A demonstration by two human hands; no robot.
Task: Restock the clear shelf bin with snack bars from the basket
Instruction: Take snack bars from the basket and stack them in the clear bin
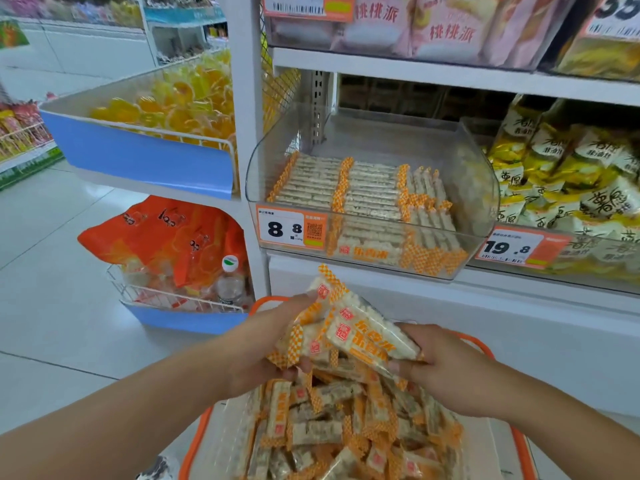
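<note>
Bars point(346, 336): bundle gripped at both ends by left hand point(266, 344) and right hand point(450, 368), above basket point(485, 344). Long axis roughly crosswise. Bin point(374, 202) lies up and ahead, right hand slightly nearer.

Cream snack bars point(349, 336) with orange-checked ends fill an orange-rimmed basket point(194, 445).

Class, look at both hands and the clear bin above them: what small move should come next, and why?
Probably lift the bundle of snack bars, gripped by the left hand and right hand, up over the front wall of the clear bin. The bundle sits above the basket, and the bin's back part looks bare.
</note>
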